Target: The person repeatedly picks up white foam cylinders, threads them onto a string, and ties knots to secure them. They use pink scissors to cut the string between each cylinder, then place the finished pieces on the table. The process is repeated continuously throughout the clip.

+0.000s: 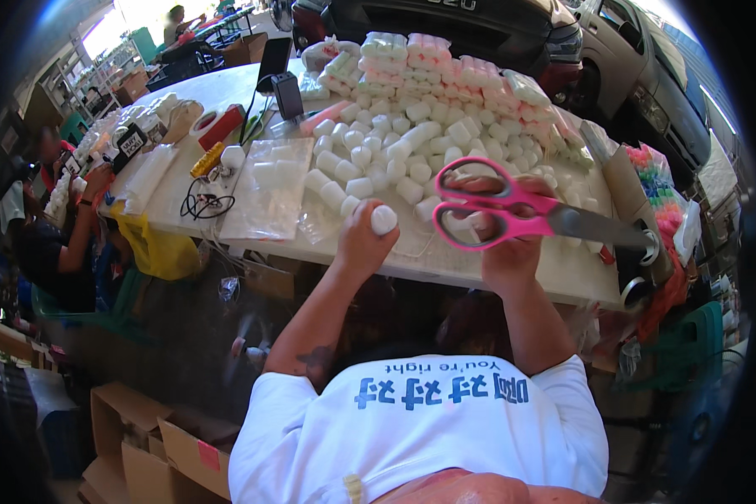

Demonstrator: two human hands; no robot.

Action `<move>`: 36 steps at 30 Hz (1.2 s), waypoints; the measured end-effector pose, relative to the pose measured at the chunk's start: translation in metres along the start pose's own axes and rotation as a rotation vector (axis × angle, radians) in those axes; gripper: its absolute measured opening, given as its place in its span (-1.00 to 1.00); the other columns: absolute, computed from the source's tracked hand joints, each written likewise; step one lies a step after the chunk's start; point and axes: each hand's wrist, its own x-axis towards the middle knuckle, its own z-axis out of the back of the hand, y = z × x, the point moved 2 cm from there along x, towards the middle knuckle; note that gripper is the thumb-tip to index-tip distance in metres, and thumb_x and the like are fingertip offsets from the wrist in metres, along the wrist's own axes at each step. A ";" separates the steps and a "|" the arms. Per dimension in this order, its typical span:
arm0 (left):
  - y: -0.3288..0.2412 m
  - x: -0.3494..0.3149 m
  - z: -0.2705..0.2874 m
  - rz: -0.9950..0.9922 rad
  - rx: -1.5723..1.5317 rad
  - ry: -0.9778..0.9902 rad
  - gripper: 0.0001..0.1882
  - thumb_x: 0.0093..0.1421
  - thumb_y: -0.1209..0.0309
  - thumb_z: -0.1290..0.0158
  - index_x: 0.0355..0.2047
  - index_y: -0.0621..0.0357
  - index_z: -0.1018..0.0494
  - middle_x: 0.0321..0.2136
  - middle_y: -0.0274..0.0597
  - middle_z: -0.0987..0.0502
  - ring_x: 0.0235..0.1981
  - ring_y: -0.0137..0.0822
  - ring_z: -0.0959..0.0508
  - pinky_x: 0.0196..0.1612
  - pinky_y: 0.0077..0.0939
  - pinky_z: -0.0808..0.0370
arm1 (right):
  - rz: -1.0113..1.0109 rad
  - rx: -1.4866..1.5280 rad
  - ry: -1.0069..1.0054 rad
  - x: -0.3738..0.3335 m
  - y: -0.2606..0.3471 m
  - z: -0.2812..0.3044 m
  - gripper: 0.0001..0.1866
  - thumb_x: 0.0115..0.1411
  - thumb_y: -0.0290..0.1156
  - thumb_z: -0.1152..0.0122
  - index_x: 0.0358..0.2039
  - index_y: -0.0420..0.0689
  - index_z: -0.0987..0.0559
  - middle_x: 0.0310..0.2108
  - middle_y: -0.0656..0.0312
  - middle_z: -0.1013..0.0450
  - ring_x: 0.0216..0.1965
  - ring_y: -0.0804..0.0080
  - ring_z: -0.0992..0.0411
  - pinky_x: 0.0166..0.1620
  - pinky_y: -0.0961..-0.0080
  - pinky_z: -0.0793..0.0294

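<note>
One short white roll [384, 220], its round end showing, is clasped in my left grip [364, 242] at mid-frame; right of centre, my right grip [517, 259] holds pink-handled scissors [533, 220], grey blades together. Loose rolls [410, 191] cover the surface [573, 273] above.

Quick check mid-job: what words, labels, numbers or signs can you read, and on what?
White T-shirt: two lines of dark lettering, upside down, legible; wording not copied.
Black block, table's left: white lettering, too small to read surely.
Dark vehicle's plate: characters cut by the top edge; not copied.
Pink scissors, white roll: none I can make out.
</note>
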 end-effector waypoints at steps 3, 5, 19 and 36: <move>0.000 0.011 0.000 -0.070 -0.027 -0.008 -0.64 -0.05 0.41 -0.23 -0.23 0.17 -0.40 -0.30 0.02 -0.50 -0.24 0.09 -0.50 -0.19 -0.15 -0.45 | -0.091 -0.634 0.194 0.001 -0.011 0.005 -0.55 0.19 -0.54 -0.20 0.03 -0.05 -0.25 -0.07 0.08 -0.43 -0.02 0.29 -0.44 0.03 0.35 -0.48; -0.002 0.012 0.002 -0.103 -0.014 -0.010 -0.64 -0.04 0.42 -0.24 -0.23 0.17 -0.41 -0.30 0.01 -0.50 -0.24 0.09 -0.50 -0.19 -0.16 -0.46 | -0.136 -0.426 0.107 0.001 -0.018 0.006 -0.57 0.19 -0.52 -0.21 0.02 -0.07 -0.26 -0.08 0.11 -0.44 -0.02 0.37 -0.42 0.02 0.41 -0.45; 0.028 0.022 0.014 0.364 -1.366 -0.049 -0.67 0.23 0.32 -0.09 -0.01 0.04 -0.34 -0.07 -0.08 -0.44 -0.02 -0.08 -0.50 0.02 -0.16 -0.47 | -0.933 0.098 0.288 -0.066 -0.034 0.043 -0.48 0.23 -0.28 -0.21 0.14 -0.12 -0.29 -0.31 0.27 -0.38 -0.29 0.49 -0.44 -0.23 0.51 -0.48; 0.033 0.019 0.010 0.403 -1.691 -0.146 -0.52 0.27 0.10 -0.02 0.10 0.03 -0.25 0.01 0.01 -0.38 0.07 0.07 -0.41 0.11 0.09 -0.39 | -1.098 0.194 0.215 -0.108 -0.078 0.003 -0.45 0.27 0.13 0.00 -0.10 -0.17 -0.41 -0.60 0.30 -0.33 -0.62 0.52 -0.33 -0.53 0.57 -0.37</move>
